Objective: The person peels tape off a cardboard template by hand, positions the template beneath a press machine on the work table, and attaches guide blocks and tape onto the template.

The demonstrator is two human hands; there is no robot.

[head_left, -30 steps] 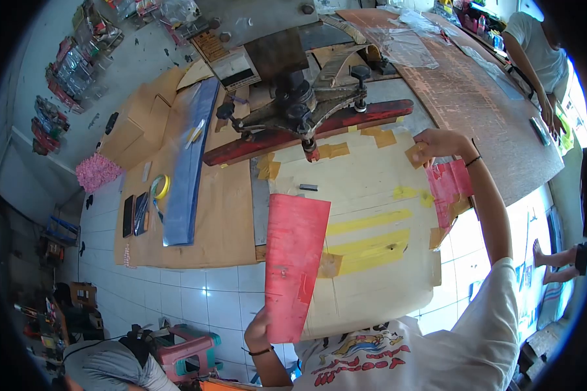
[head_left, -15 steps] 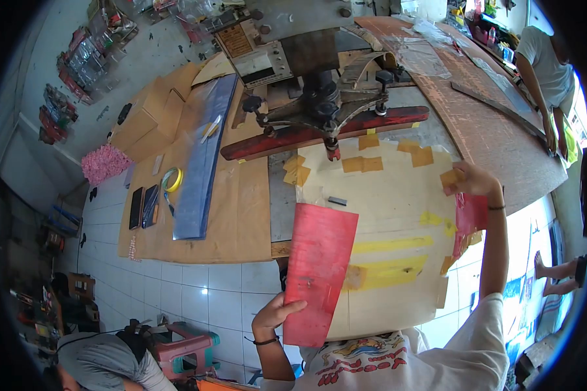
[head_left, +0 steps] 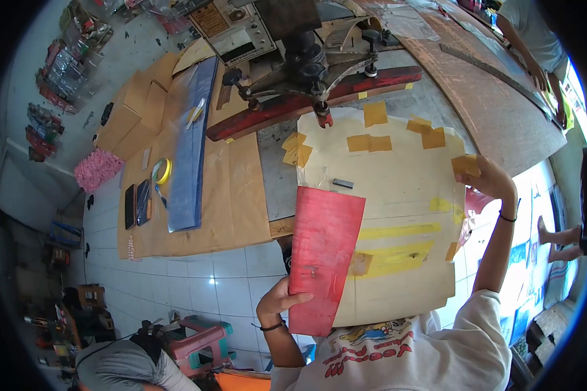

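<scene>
A large cream board, patched with brown and yellow tape, is held up in front of my shirt. Along its left side lies a red sheet. My left hand grips that sheet's lower left edge, thumb on top and fingers hidden behind. At the board's upper right edge, my right hand is closed on the rim beside a brown tape patch. Part of a reddish piece shows below that hand, mostly behind the board. A small grey bar rests on the board.
Beyond the board stands a machine with a long red bar and clamp knobs. To the left, a cardboard-covered table carries a blue sheet, a yellow tape roll and boxes. One person stands at right; another bends low at left.
The camera view has shifted, with the machine higher and closer. The board has tilted up, its right side rising, and now covers more of the reddish piece. Both hands keep their hold.
</scene>
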